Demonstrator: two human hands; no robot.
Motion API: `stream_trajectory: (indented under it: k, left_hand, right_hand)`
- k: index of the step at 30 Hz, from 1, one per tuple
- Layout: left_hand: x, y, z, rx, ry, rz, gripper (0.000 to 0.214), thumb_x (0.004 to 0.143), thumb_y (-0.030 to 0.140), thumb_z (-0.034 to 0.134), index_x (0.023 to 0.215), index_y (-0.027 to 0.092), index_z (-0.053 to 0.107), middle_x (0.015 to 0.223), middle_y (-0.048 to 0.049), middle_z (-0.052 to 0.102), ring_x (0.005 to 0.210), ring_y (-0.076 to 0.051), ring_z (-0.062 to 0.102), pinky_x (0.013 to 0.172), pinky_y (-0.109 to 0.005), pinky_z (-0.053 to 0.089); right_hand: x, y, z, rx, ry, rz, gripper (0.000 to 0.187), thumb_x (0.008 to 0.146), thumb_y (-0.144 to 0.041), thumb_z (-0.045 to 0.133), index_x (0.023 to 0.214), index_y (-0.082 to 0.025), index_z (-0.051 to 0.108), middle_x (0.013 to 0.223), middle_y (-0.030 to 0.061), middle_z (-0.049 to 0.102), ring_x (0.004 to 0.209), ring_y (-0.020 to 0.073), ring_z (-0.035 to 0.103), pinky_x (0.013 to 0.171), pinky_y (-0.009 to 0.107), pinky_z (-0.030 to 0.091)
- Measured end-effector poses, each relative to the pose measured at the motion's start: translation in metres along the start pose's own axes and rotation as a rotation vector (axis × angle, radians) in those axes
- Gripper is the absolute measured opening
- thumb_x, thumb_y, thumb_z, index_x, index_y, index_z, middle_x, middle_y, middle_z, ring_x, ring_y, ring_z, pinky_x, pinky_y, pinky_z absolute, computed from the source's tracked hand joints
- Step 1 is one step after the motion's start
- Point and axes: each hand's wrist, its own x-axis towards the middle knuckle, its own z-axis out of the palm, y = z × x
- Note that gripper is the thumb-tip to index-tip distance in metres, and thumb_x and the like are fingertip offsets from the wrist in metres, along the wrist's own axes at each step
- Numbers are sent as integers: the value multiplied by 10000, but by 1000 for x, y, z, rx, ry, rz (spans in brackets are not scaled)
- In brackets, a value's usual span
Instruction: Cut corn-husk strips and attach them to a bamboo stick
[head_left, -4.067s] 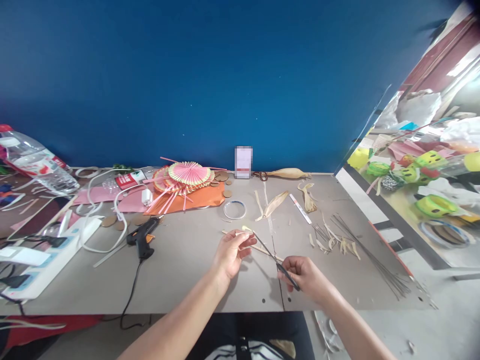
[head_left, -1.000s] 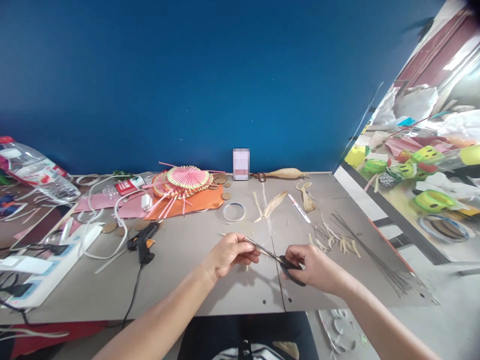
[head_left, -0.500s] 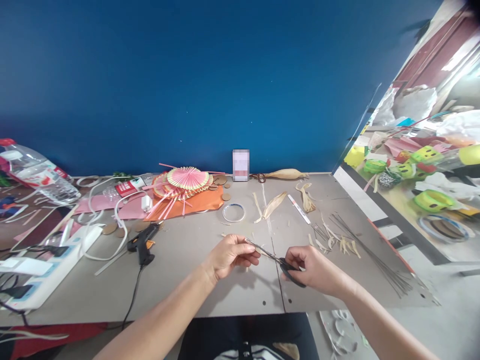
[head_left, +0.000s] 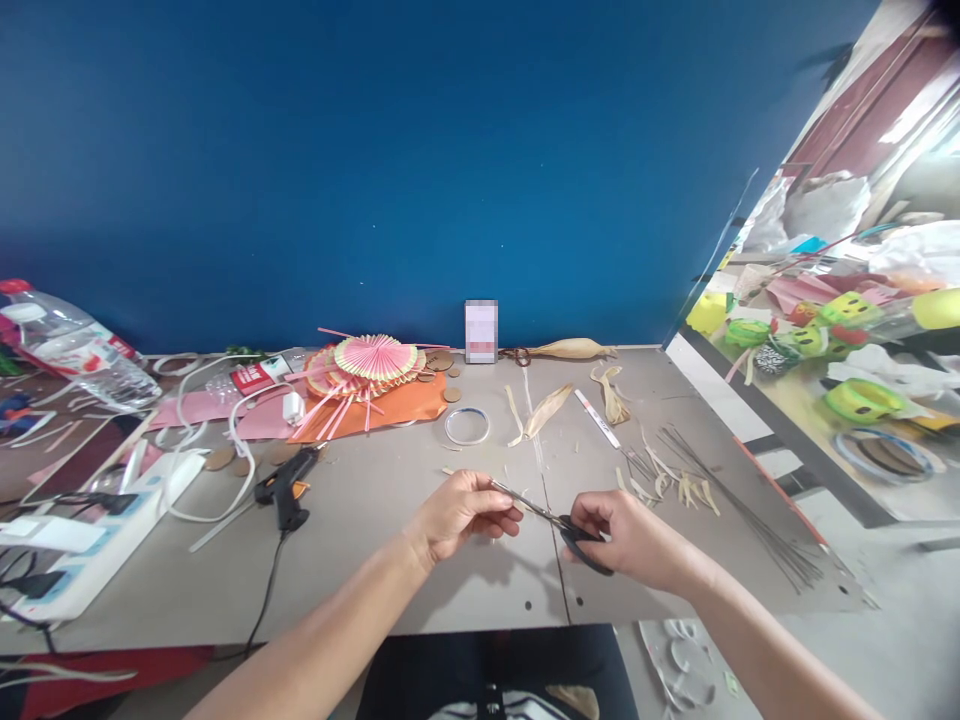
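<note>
Over the middle of the grey table, my right hand [head_left: 619, 535] grips black-handled scissors [head_left: 581, 545], their metal blades pointing left. The blade tips reach the fingers of my left hand [head_left: 472, 515], which is closed in a pinch. Whatever sits in that pinch is too small and too hidden to name; a pale bit shows just under the fingers. Beyond the hands lie a dried corn husk piece [head_left: 549, 412], a white marker [head_left: 598, 418] and a ring of clear tape or wire [head_left: 467, 426].
Left of my hands are a black glue gun [head_left: 283, 490], a white power strip [head_left: 97, 540] and a pink paper fan [head_left: 375, 360]. Husk scraps [head_left: 694, 490] and thin wires [head_left: 750, 510] lie on the right. A phone-like card [head_left: 481, 332] leans against the blue wall [head_left: 450, 170].
Both hands stay almost in place. The fingers of my left hand shift very slightly at the scissor tips.
</note>
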Motion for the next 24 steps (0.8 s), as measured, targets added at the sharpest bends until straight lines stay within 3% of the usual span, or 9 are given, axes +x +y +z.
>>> stream_trajectory:
  k: [9,11,15,20,24]
  left_hand:
    - [-1,-3,1,-27,30,-6,125,617,219,639,649,104,602,662,-68,655,566,-134,614,471,-182,416]
    - [0,-3,0,-47,50,16,132,646,234,613,672,104,613,682,-74,655,582,-132,614,478,-181,424]
    - [1,-3,-5,-91,96,45,158,680,250,571,709,104,624,697,-79,651,612,-133,615,486,-176,439]
    - [0,-3,-6,10,183,111,202,689,287,546,729,106,628,715,-83,646,622,-142,615,477,-181,437]
    - [-1,-6,-5,137,256,168,263,685,351,532,743,114,631,754,-96,647,644,-163,618,496,-207,440]
  right_hand:
    - [4,12,10,88,27,59,301,640,-437,563,573,-172,436,493,-69,347,458,61,280,414,175,234]
    - [5,19,8,-2,96,111,291,665,-444,530,582,-175,455,491,-58,385,452,68,310,417,183,241]
    - [4,36,1,-382,224,255,219,689,-390,500,610,-187,484,526,-9,499,491,114,433,455,214,255]
    - [3,45,0,-602,181,332,140,709,-310,470,763,-182,489,587,31,560,546,172,529,461,233,245]
    - [4,41,2,-702,103,332,115,726,-281,454,723,-179,506,625,59,575,605,205,564,463,243,240]
